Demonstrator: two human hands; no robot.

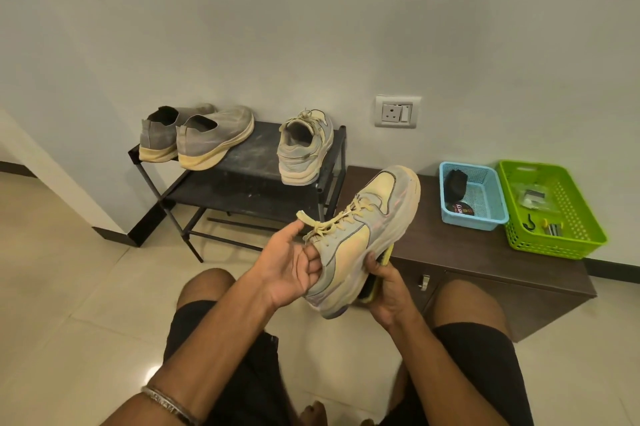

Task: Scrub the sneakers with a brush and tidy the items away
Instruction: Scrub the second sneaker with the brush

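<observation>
A yellow and grey laced sneaker [363, 235] is held up in front of me, toe pointing up and right. My left hand [294, 263] holds it at the collar, fingers tucked into its opening. My right hand [384, 287] grips a yellow-green brush [382, 261] pressed against the sneaker's sole side; most of the brush is hidden. The matching sneaker [304, 148] stands on the black shoe rack [242, 162], heel toward me. A pair of grey slip-on shoes [197, 136] sits at the rack's left end.
A low brown cabinet [467, 252] stands to the right of the rack. On it are a blue basket [472, 197] with a dark cloth and a tin, and a green basket [550, 209] with small tools. A wall socket [397, 111] is above. My knees are below.
</observation>
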